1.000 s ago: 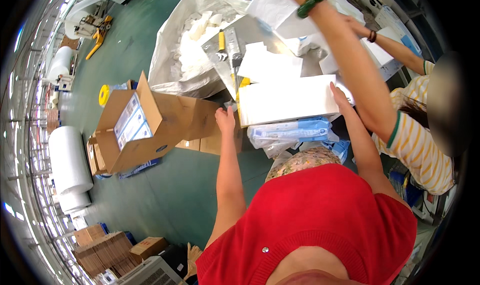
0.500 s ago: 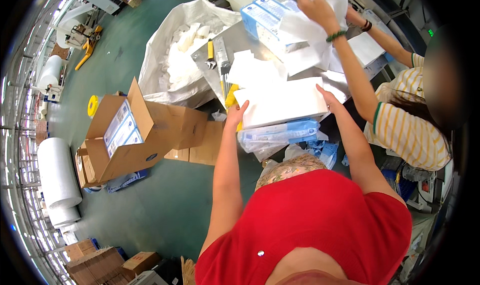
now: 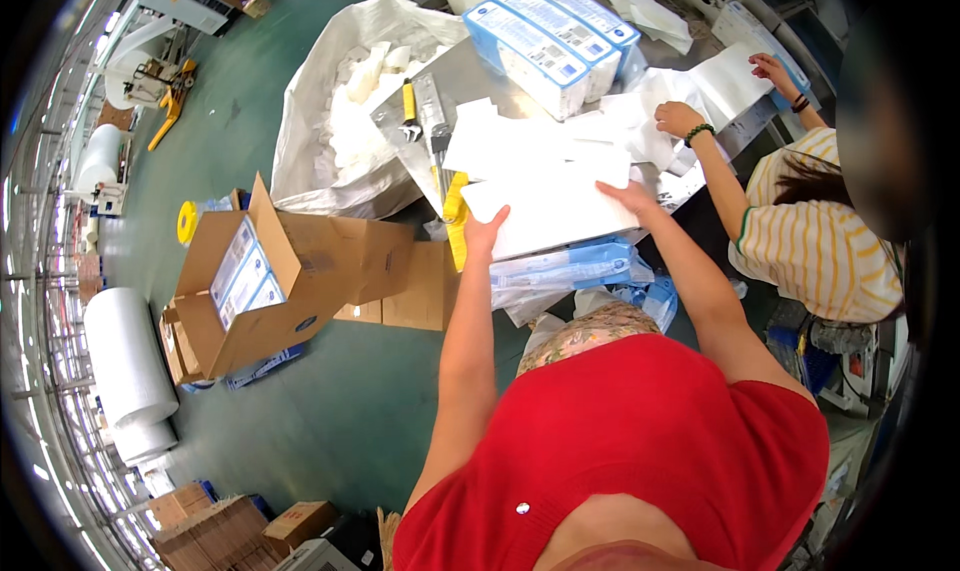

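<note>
A flat stack of white sheets lies at the near edge of the metal table. My left hand rests against the stack's left edge with fingers spread. On the stack's far right corner, my right hand lies flat. Neither hand closes around anything. Blue plastic-wrapped packs sit under the stack. A yellow-handled tool is just left of my left hand.
A co-worker in a striped shirt stands at right, one hand on white sheets. Blue-and-white cartons lie at the table's far side. A big white bag, an open cardboard box and white rolls stand on the floor at left.
The co-worker's raised arm has come down and the blue-and-white cartons now lie on the far side of the table. My hands stay on the white stack.
</note>
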Available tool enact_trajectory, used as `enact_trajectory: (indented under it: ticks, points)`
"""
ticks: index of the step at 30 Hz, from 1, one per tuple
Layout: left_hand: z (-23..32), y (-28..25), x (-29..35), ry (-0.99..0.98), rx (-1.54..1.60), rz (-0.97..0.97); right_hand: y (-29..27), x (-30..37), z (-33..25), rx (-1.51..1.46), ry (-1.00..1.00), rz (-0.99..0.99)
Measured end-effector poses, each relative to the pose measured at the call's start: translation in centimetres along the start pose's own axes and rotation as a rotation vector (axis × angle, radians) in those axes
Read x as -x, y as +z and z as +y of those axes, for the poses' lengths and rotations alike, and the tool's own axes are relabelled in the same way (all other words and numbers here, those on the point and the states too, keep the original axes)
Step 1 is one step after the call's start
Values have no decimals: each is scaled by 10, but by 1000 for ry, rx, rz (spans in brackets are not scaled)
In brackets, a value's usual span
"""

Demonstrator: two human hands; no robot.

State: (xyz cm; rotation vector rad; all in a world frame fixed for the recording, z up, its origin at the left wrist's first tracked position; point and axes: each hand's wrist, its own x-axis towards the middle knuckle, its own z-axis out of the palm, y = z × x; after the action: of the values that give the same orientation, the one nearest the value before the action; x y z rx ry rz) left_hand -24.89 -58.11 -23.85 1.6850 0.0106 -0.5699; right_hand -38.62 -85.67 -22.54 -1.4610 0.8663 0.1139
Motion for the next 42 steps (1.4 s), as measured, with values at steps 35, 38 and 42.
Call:
enact_trajectory:
  ticks: [35, 38, 42]
  points:
    - [2, -41, 40, 286, -152, -228, -68, 28, 14, -155, -425, -104]
    - [-8, -29, 32, 375, -129, -227, -39, 28, -6, 45, -501, -151]
    - [-8, -28, 30, 417, -247, -164, -37, 33, -29, -85, -482, -224]
